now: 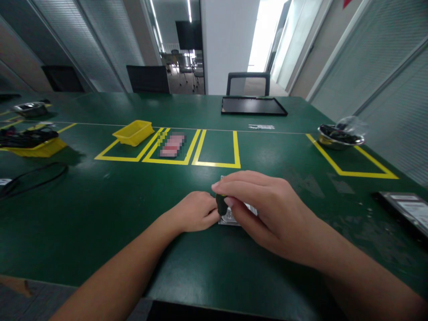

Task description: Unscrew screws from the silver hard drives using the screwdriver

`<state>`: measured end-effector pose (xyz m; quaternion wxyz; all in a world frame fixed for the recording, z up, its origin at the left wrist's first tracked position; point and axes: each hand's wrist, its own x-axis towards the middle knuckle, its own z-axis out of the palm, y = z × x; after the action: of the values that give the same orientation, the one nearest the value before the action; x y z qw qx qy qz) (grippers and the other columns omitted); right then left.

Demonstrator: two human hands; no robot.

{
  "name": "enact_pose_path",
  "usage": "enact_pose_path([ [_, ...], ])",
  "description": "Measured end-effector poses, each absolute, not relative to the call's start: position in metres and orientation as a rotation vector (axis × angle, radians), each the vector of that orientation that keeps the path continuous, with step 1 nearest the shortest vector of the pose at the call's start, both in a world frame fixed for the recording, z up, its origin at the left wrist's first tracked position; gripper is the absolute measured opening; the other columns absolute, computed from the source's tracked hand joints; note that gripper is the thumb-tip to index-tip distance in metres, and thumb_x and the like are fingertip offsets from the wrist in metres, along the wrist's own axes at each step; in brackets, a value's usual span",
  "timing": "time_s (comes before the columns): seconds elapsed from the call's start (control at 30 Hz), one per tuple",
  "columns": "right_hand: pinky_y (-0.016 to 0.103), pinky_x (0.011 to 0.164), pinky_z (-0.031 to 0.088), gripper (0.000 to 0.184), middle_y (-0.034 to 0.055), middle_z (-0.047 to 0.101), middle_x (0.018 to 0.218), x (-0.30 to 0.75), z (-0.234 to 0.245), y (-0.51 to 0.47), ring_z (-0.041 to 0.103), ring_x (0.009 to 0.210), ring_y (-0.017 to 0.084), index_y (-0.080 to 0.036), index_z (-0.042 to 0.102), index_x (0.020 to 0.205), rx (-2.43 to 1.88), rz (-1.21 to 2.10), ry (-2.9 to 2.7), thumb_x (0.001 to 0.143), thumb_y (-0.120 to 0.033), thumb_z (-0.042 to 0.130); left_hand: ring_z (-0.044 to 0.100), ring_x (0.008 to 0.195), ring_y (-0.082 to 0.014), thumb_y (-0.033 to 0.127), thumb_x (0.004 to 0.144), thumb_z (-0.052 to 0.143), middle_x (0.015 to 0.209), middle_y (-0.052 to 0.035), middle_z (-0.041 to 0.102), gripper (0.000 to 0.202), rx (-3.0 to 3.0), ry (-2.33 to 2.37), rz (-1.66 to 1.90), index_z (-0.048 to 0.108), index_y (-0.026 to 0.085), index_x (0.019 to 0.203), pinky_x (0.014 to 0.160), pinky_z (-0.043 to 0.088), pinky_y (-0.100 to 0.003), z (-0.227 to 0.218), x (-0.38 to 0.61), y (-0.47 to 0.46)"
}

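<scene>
My right hand (267,207) is closed around the dark handle of a screwdriver (221,205), held upright with the fingertips near its top. Under it, flat on the table, lies a silver metal hard drive (230,219), largely covered by that hand. My left hand (196,210) is curled against the drive's left side, its fingertips close to the screwdriver's lower part. The screwdriver's tip is hidden, so I cannot tell what it touches.
On the green table (110,232), yellow tape outlines hold a yellow bin (134,133) and a blurred pinkish item (173,146). Another hard drive (409,209) lies right. A metal bowl (340,139) stands back right, a black panel (254,106) behind, a cable-filled bin (43,148) left.
</scene>
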<state>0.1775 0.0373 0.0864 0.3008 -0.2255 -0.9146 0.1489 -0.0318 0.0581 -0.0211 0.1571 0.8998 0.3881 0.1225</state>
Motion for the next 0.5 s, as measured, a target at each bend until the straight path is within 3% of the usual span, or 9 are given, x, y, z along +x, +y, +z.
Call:
enact_pose_path([
  [0.17, 0.023, 0.093, 0.046, 0.030, 0.0065, 0.070, 0.110, 0.1775, 0.0865, 0.0370, 0.062, 0.102, 0.013, -0.010, 0.068, 0.114, -0.607, 0.377, -2.425, 0.094, -0.013, 0.046, 0.060, 0.112, -0.0314, 0.033, 0.093, 0.039, 0.081, -0.0095, 0.069, 0.032, 2.611, 1.117, 0.364, 0.062, 0.017, 0.077, 0.096, 0.048, -0.043, -0.0190, -0.0309, 0.0576],
  [0.5, 0.023, 0.092, 0.046, 0.029, 0.0067, 0.070, 0.109, 0.1776, 0.0859, 0.0373, 0.062, 0.102, 0.014, -0.009, 0.067, 0.113, -0.603, 0.378, -2.426, 0.094, -0.013, 0.045, 0.060, 0.112, -0.0322, 0.034, 0.093, 0.039, 0.089, -0.0116, 0.070, 0.032, 2.590, 1.118, 0.349, 0.062, 0.016, 0.078, 0.094, 0.048, -0.045, -0.0222, -0.0318, 0.0586],
])
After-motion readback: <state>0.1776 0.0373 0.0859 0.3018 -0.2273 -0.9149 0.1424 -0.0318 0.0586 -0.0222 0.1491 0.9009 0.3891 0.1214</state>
